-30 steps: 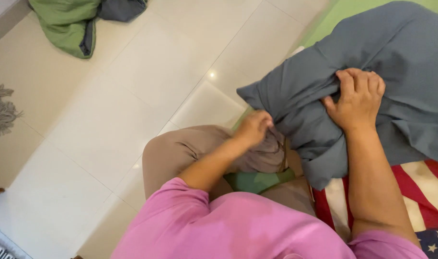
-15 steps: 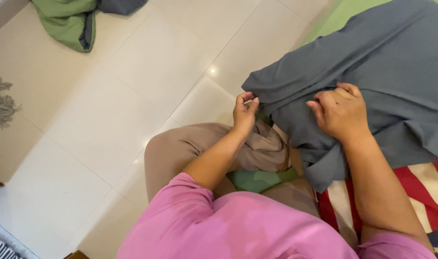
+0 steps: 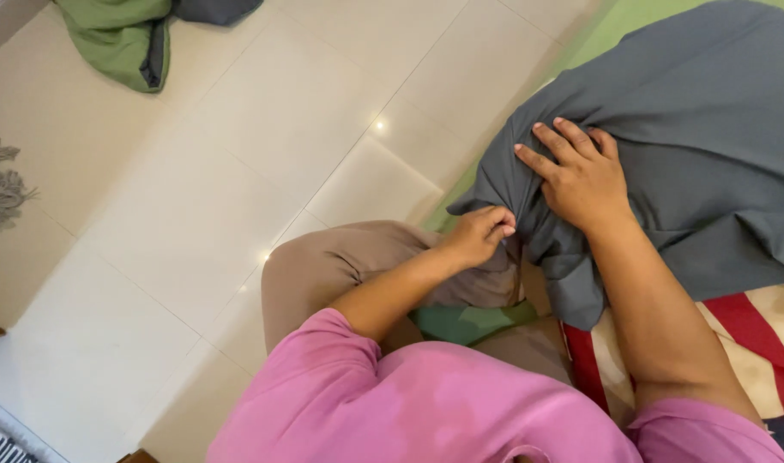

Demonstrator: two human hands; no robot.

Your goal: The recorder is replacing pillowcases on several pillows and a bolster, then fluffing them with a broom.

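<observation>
The left hand (image 3: 478, 237) is pinching the near edge of a grey-blue garment (image 3: 701, 154), its fingers curled tight around a fold of the cloth just above the person's knee. The right hand (image 3: 581, 176) is lying palm-down on the same garment a little farther out, fingers spread and pressing into the bunched fabric rather than closing around it. Both forearms are reaching forward from pink sleeves (image 3: 426, 403), the left one angling up across the lap, the right one running straight along the body's side. The garment is spreading out from the hands toward the upper right, covering part of a light green mat (image 3: 598, 34) and overlapping a red-and-white striped cloth (image 3: 752, 334). The person is sitting with a knee in tan trousers (image 3: 323, 266) bent over pale floor tiles (image 3: 238, 171). A green and dark bundle of clothing (image 3: 126, 34) is lying well apart at the upper left.
</observation>
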